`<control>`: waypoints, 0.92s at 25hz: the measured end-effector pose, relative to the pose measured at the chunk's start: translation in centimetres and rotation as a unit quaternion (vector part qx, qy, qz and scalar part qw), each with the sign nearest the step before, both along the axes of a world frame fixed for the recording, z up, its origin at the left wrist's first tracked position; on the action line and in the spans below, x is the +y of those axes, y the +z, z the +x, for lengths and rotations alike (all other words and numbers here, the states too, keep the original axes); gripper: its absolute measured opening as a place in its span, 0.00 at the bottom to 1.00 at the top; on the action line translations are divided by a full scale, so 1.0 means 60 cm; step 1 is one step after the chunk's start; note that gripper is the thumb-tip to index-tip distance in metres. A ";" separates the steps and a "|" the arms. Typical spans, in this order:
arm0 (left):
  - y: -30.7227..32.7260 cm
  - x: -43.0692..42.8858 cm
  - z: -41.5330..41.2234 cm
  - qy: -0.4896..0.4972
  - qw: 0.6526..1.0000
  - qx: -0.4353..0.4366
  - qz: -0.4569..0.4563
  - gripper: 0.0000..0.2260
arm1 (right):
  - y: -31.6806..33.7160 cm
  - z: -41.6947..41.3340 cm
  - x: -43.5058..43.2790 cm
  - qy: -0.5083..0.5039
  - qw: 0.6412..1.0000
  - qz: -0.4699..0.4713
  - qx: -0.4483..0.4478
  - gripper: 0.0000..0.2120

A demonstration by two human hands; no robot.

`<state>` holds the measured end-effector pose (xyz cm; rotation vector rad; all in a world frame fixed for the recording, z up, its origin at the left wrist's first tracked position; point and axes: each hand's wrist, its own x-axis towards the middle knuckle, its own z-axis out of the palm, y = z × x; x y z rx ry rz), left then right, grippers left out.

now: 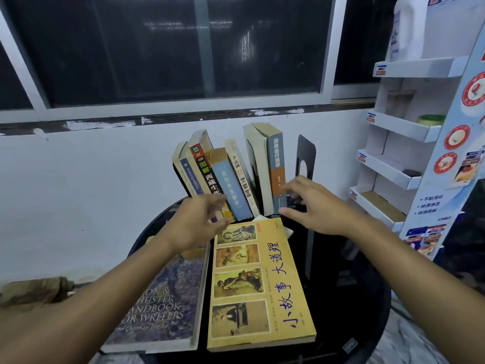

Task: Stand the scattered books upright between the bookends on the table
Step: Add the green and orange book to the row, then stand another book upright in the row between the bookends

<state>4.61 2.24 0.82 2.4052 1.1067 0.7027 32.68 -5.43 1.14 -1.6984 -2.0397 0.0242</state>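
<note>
While lying flat, purple book (168,298) reads "HANDBOOK FOR WRITERS".

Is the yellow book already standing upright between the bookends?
No, the yellow book lies flat on the table.

left hand (199,219): fingers relaxed, extended forward | right hand (315,206): fingers spread

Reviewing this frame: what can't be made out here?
All head view.
1. The left hand fingertips are motion-blurred; contact with the leaning books is unclear.
2. The right hand fingertips are blurred; whether they touch the grey-orange book is unclear.
3. Title of the purple handbook: partly covered by the left forearm.
4. What props the row's left end: hidden by the books.
</note>
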 end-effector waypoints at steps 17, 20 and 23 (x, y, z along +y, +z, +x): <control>-0.073 -0.068 -0.019 0.002 0.985 0.175 -0.014 0.18 | -0.099 -0.045 -0.065 -0.037 0.989 -0.138 0.045 0.28; -0.074 -0.066 -0.018 0.004 0.988 0.157 -0.009 0.18 | -0.106 -0.040 -0.068 -0.036 0.988 -0.138 0.058 0.27; -0.077 -0.067 -0.008 -0.003 0.990 0.143 -0.003 0.18 | -0.112 -0.030 -0.074 -0.037 0.988 -0.135 0.068 0.27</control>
